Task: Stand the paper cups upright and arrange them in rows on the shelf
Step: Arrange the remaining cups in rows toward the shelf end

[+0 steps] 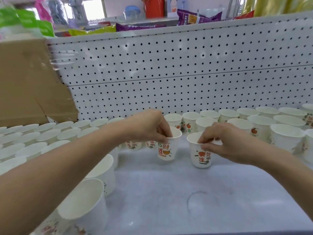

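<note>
Two small cups are held in the middle of the pale white shelf (169,192). The rim of a white paper cup with red writing and an orange picture (166,150) is pinched by the left hand (150,128), with the fingers curled over the edge. This cup is tipped a little, and it cannot be told whether its bottom is on the shelf. Just beside it, to the right, a second white paper cup with red and green print (201,155) is stood upright. Its rim is pinched by the right hand (227,143), with the fingers curled over the edge too. The two cups are near each other but not touching. To the left, many white paper cups in rows (33,138) are seen, mouths up, going back to the wall. Two more white cups (84,200) are seen close by, under the left arm. To the right, more upright cups in rows (271,119) are lined up along the back. Behind them all, a white metal wall full of small black holes (169,65) is seen. A brown cardboard box (30,85) is seen at the back left. Bright snack bags (194,17) are laid on the ledge above.
</note>
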`<state>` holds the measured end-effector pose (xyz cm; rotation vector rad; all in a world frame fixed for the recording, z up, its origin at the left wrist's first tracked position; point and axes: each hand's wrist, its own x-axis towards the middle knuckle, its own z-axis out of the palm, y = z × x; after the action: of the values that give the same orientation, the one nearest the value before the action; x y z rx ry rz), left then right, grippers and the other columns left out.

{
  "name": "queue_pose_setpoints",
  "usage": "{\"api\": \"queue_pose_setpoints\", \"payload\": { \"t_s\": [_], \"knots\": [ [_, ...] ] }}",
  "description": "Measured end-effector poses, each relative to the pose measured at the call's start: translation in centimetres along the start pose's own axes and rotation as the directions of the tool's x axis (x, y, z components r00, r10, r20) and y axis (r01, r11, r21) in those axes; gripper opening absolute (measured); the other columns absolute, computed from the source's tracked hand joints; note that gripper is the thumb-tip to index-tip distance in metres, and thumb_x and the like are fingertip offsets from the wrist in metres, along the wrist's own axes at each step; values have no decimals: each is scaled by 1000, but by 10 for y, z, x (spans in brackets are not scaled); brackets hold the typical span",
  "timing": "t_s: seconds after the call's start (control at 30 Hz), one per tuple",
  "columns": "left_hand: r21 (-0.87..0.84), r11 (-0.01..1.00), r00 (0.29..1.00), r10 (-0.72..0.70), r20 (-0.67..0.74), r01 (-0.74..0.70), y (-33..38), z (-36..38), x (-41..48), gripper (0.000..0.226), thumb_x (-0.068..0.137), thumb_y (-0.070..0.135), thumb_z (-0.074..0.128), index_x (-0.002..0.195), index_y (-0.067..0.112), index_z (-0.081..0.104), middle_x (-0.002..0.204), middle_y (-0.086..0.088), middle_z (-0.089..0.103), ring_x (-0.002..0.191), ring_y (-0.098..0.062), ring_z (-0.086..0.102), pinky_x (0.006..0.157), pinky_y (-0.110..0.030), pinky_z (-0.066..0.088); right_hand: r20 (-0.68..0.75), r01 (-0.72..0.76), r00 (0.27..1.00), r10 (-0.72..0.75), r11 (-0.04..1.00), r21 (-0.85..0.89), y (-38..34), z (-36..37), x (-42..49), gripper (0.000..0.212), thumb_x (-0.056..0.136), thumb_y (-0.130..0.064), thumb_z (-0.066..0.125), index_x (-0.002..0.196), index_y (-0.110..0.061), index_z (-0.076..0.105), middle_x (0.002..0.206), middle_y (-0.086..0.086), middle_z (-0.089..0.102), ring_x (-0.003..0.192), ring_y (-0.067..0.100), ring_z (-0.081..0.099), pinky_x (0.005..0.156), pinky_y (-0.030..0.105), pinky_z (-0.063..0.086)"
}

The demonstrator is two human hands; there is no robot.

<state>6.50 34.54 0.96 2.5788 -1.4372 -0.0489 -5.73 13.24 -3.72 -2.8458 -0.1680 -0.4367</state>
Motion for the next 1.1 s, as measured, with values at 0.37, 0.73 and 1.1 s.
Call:
{"api": "queue_pose_setpoints", "payload": {
  "t_s": [0.37, 0.73, 1.1],
  "knots": [
    [5, 978, 977, -207, -58, 208, -39, -8, -74, 10, 76, 23, 80, 85, 26, 78, 74, 16, 71, 65, 12, 59, 57, -4, 42, -40, 212, 977, -209, 973, 95, -76, 44, 41, 14, 90, -26, 62, 99, -24, 72, 91, -13, 63, 86, 1, 41, 82, 24, 41],
    [156, 962, 974, -217, -65, 225, -52, 4, -75, 10, 75, 31, 79, 82, 28, 74, 71, 19, 67, 67, 6, 59, 63, -23, 51, -100, 187, 979, -178, 978, 89, -84, 59, 48, 17, 91, -23, 60, 103, -19, 73, 98, -4, 69, 88, 7, 45, 82, 36, 47],
    [137, 989, 970, -19, -242, 54, 6, 2, -36, 55, 83, 55, 61, 133, 38, 46, 134, 20, 43, 118, -3, 45, 94, -28, 40, -391, -20, 920, 27, 1000, 23, -7, 28, 26, 46, 88, -38, 63, 131, -26, 55, 137, -1, 49, 129, 19, 35, 105, 41, 34]
  ]
}}
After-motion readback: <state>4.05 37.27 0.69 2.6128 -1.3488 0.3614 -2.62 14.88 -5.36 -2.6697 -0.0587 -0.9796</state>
